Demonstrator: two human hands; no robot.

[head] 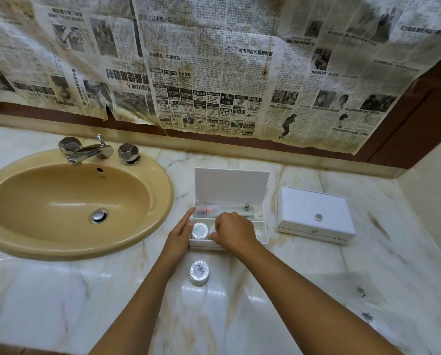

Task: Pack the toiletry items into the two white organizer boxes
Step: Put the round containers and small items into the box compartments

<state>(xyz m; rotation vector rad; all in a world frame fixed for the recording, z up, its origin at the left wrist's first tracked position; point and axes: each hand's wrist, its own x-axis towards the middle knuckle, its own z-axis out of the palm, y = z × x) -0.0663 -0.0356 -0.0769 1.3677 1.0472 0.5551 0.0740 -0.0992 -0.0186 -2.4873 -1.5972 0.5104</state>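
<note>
Count on the bench: two white organizer boxes, one open (229, 219), one closed (315, 217). Round wrapped soaps seen: two, one in the open box (200, 231), one loose (199, 272). Flat clear sachets at my right: two (360, 290) (368, 317). One sink (68, 201).

Both forearms and hands (233, 233) are bare, with no sleeves or jewellery showing.
</note>
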